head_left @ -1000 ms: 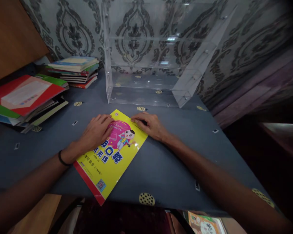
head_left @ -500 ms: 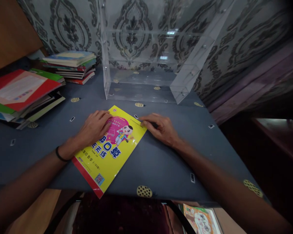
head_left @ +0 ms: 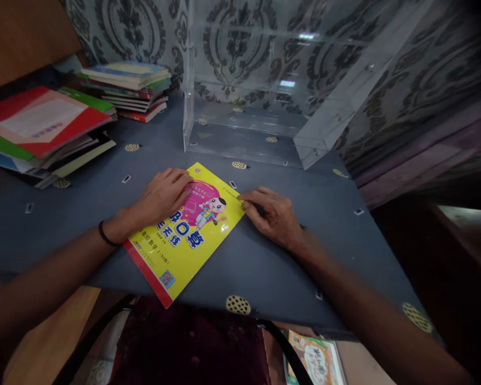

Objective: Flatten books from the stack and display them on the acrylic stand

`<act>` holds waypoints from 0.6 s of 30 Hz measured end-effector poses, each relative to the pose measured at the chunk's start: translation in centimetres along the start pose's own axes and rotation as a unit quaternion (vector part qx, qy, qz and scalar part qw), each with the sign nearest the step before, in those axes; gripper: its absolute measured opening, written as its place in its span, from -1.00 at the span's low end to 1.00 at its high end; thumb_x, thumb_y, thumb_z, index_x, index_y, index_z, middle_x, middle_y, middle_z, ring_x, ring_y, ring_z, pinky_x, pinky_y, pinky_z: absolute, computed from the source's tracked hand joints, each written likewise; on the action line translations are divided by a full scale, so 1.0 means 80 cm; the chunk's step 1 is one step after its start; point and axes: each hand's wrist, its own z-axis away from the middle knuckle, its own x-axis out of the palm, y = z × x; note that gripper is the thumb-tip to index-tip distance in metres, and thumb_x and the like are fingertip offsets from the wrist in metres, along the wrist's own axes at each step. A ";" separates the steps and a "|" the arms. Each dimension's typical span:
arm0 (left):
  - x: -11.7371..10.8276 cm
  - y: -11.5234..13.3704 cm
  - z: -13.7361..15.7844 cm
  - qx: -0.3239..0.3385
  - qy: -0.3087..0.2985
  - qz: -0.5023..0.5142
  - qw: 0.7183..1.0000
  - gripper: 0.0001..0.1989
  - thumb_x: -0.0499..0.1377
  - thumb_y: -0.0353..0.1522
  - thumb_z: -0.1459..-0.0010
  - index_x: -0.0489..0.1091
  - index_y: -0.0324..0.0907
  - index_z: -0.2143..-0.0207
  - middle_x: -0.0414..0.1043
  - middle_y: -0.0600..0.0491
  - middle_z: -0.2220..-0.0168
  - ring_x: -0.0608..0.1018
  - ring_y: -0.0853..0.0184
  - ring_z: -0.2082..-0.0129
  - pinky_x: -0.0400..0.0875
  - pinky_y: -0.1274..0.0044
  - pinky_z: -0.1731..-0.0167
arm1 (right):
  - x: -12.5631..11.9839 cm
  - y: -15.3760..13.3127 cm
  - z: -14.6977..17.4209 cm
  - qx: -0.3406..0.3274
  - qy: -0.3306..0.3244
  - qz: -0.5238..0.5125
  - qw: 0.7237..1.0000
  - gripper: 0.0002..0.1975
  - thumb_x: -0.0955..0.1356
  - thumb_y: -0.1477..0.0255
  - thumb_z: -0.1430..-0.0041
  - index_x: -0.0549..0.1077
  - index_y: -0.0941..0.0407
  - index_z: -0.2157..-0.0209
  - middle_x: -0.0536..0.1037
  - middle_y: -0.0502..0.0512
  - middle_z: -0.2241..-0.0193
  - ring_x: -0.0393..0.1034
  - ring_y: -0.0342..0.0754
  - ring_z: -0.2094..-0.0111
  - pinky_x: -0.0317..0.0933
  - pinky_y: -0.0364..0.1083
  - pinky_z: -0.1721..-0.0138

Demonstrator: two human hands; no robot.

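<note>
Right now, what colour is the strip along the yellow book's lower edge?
The strip on the yellow book is red, best seen in the head view.

Dim, cool light mutes the surface point(head_left: 264, 270), and the far right sinks to near black. White reflections glare on the clear rack point(head_left: 287, 84); a smaller glint marks the yellow book point(head_left: 192, 240), whose larger print is legible. The left forearm point(head_left: 60, 272) and right forearm point(head_left: 364, 305) look blurred and stretched toward the edges.

The table point(head_left: 256, 262) bears a yellow book point(head_left: 192, 230), stacked books point(head_left: 48, 120) and clear shelving point(head_left: 340, 115).
</note>
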 end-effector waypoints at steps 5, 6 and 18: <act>0.002 0.000 0.001 0.002 0.002 -0.003 1.000 -0.64 -0.11 -0.23 -0.44 0.36 -0.21 -0.03 0.41 -0.16 -0.09 0.45 0.12 0.00 0.37 0.27 0.00 | 0.003 -0.012 0.001 -0.034 0.002 0.007 0.999 -0.80 0.30 0.58 -0.29 0.52 0.11 0.13 0.62 0.12 0.36 0.49 -0.01 0.37 0.38 -0.03 0.32; 0.002 0.000 0.001 0.002 0.000 -0.006 1.000 -0.64 -0.11 -0.23 -0.44 0.35 -0.21 -0.03 0.42 -0.15 -0.09 0.45 0.12 0.00 0.36 0.28 0.00 | 0.004 -0.015 0.001 -0.038 0.000 0.008 0.999 -0.79 0.30 0.59 -0.28 0.52 0.11 0.13 0.62 0.12 0.36 0.49 -0.01 0.36 0.38 -0.04 0.33; 0.002 0.001 0.001 -0.003 -0.019 -0.013 1.000 -0.66 -0.10 -0.29 -0.44 0.35 -0.25 -0.05 0.40 -0.17 -0.08 0.42 0.11 -0.05 0.31 0.29 -0.06 | 0.010 -0.061 0.000 -0.116 -0.035 -0.028 0.992 -0.71 0.30 0.65 -0.27 0.50 0.14 0.03 0.63 0.12 0.37 0.51 0.03 0.28 0.47 0.01 0.22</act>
